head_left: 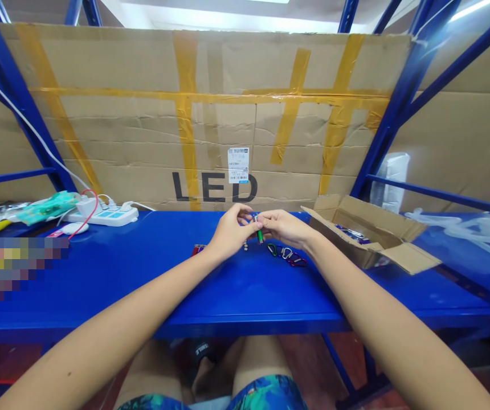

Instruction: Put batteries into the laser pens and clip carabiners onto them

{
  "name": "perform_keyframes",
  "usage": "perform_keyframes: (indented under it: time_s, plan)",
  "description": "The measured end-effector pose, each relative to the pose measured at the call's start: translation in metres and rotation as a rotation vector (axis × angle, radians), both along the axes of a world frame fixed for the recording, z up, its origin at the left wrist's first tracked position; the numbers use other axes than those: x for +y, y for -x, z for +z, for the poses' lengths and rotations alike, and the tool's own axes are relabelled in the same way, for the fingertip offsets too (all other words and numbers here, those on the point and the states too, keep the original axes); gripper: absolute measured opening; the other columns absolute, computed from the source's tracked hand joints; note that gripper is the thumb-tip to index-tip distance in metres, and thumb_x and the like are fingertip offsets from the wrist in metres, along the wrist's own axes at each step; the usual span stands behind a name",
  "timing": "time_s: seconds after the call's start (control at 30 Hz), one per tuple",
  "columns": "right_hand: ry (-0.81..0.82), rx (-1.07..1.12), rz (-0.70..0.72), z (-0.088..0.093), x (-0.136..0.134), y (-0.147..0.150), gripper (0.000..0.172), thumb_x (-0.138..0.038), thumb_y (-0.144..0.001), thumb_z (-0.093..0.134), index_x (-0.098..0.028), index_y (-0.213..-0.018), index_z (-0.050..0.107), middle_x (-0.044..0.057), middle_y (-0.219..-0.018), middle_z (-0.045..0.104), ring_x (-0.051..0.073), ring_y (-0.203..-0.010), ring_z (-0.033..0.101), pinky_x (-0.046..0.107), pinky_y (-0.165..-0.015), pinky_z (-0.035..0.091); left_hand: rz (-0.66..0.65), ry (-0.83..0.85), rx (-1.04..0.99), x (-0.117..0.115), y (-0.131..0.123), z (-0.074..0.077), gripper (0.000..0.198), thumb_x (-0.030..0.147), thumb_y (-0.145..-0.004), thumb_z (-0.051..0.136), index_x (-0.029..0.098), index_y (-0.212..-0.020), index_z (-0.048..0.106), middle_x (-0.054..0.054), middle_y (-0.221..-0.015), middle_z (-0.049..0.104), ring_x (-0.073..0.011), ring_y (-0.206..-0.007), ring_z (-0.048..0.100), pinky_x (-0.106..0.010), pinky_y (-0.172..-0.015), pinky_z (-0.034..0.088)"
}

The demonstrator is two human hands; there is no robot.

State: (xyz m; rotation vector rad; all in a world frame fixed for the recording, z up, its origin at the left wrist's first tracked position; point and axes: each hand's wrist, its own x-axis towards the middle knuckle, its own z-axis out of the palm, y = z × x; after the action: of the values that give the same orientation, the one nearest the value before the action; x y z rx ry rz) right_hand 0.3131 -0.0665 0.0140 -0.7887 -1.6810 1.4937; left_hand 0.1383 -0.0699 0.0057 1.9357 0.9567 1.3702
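Observation:
In front of me, above the blue table (142, 290), both hands meet at a small green cylinder (260, 235), like a mini flashlight, with silvery metal at its upper end. My left hand (237, 229) pinches it from the left, fingers curled. From the right, my right hand (282, 226) is closed on its upper part, so the fingertips hide much of that end. Close by on the right lie several carabiners (286, 254) in green, silver and red. Small silvery pieces (245, 246) show just below my left hand. Red items (197, 249) are partly covered by my left forearm.
An opened cardboard box (367, 228) with small items inside stands at the right. Clear plastic bags (462, 228) lie beyond it. At the left back is a white power strip (112, 215) with cables. A large cardboard sheet (142, 131) closes off the back between blue posts.

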Motion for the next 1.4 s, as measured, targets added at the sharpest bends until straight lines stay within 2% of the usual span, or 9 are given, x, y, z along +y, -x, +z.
perform_keyframes:
  time_s: [0.2,0.33,0.37,0.53,0.73,0.87,1.03,1.23,1.4]
  plan:
    - [-0.073,-0.127,-0.118,0.001,0.001,0.002,0.04,-0.055,-0.081,0.064,-0.015,-0.083,0.072,0.009,-0.08,0.072,0.018,-0.075,0.065,0.036,-0.078,0.05,-0.009,0.007,-0.028,0.004,0.005,0.007,0.017,0.019,-0.068,0.075,0.014,-0.083,0.069,-0.006,-0.085,0.07,-0.0176,-0.079,0.064,-0.033,-0.075,0.051]
    - [-0.483,-0.544,-0.511,0.011,0.002,-0.008,0.038,-0.043,-0.089,0.052,-0.014,-0.074,0.072,0.01,-0.077,0.072,0.02,-0.075,0.064,0.033,-0.075,0.047,-0.013,-0.087,-0.145,0.004,0.013,0.015,0.012,0.014,-0.079,0.062,0.016,-0.09,0.066,-0.004,-0.085,0.07,-0.0167,-0.083,0.065,-0.032,-0.079,0.051]
    - [-0.56,-0.694,-0.543,0.013,0.002,-0.011,0.037,-0.039,-0.089,0.051,-0.014,-0.07,0.071,0.009,-0.072,0.071,0.02,-0.071,0.062,0.032,-0.071,0.045,-0.009,-0.099,-0.158,0.004,0.015,0.016,0.015,0.013,-0.081,0.058,0.016,-0.094,0.066,-0.004,-0.086,0.069,-0.0164,-0.083,0.065,-0.032,-0.08,0.051]
    - [-0.531,-1.248,-0.368,0.017,-0.009,-0.01,0.025,-0.034,-0.081,0.06,-0.015,-0.068,0.071,0.009,-0.069,0.069,0.019,-0.062,0.06,0.029,-0.055,0.037,0.041,-0.086,-0.099,0.005,0.017,0.013,0.027,0.013,-0.089,0.044,0.018,-0.105,0.066,-0.006,-0.087,0.067,-0.0151,-0.076,0.061,-0.031,-0.073,0.05]
    - [-0.492,-1.478,-0.347,0.017,-0.022,0.007,0.021,-0.035,-0.076,0.068,-0.017,-0.085,0.073,0.012,-0.086,0.071,0.023,-0.075,0.065,0.029,-0.06,0.041,0.074,-0.15,-0.023,0.0,0.015,0.011,0.028,0.014,-0.091,0.041,0.019,-0.104,0.065,-0.004,-0.084,0.064,-0.0138,-0.072,0.057,-0.028,-0.069,0.046]
    - [-0.49,-1.376,-0.305,0.007,-0.019,0.009,0.009,-0.024,-0.07,0.067,-0.016,-0.074,0.07,0.01,-0.075,0.069,0.019,-0.062,0.061,0.028,-0.054,0.039,0.093,-0.225,0.027,-0.005,0.016,0.014,0.026,0.015,-0.09,0.041,0.019,-0.102,0.064,-0.004,-0.086,0.065,-0.0156,-0.079,0.058,-0.03,-0.074,0.046]
    - [-0.477,-0.836,-0.185,0.004,-0.012,0.005,0.007,-0.018,-0.067,0.061,-0.017,-0.06,0.062,0.001,-0.059,0.061,0.012,-0.052,0.051,0.026,-0.051,0.036,0.05,-0.2,0.172,-0.005,0.018,0.016,0.019,0.018,-0.081,0.056,0.018,-0.097,0.065,-0.001,-0.077,0.064,-0.0146,-0.069,0.056,-0.029,-0.068,0.045]
    - [-0.276,-0.364,-0.06,0.016,-0.014,-0.003,0.014,-0.028,-0.077,0.059,-0.015,-0.072,0.061,0.005,-0.071,0.07,0.012,-0.056,0.06,0.026,-0.054,0.046,-0.2,-0.173,0.342,-0.004,0.022,0.018,0.013,0.022,-0.084,0.056,0.019,-0.085,0.069,-0.003,-0.087,0.072,-0.0175,-0.082,0.064,-0.031,-0.076,0.048]
    - [-0.099,-0.178,0.02,0.014,-0.014,-0.002,0.018,-0.032,-0.079,0.065,-0.016,-0.08,0.056,0.008,-0.077,0.071,0.015,-0.059,0.066,0.025,-0.047,0.047,-0.19,-0.179,0.396,0.002,0.025,0.017,0.012,0.024,-0.085,0.056,0.02,-0.087,0.068,-0.003,-0.089,0.073,-0.0178,-0.083,0.064,-0.032,-0.076,0.047]
